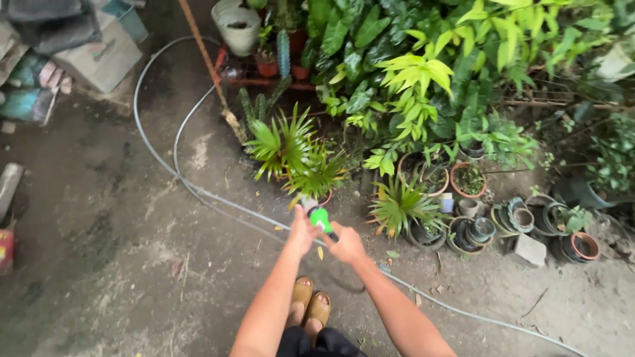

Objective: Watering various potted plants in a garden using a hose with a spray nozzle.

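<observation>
From the head view, the left hand (302,233) and right hand (346,246) both close their fingers around a green nozzle (321,219), held out over the near-centre of a damp, stained concrete floor (112,244). A grey hose (198,192) loops across the floor. Potted plants (297,155) crowd the far right; empty pots (522,225) sit right, boxes (99,56) far left.

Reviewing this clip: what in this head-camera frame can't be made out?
- Head view: the green nozzle is mostly wrapped by the left hand and right hand, so its shape and any water stay unclear.
- Head view: the hose runs off the bottom right edge; its join to the nozzle is hidden by the hands.
- Head view: the small pots are too small to tell their contents.
</observation>
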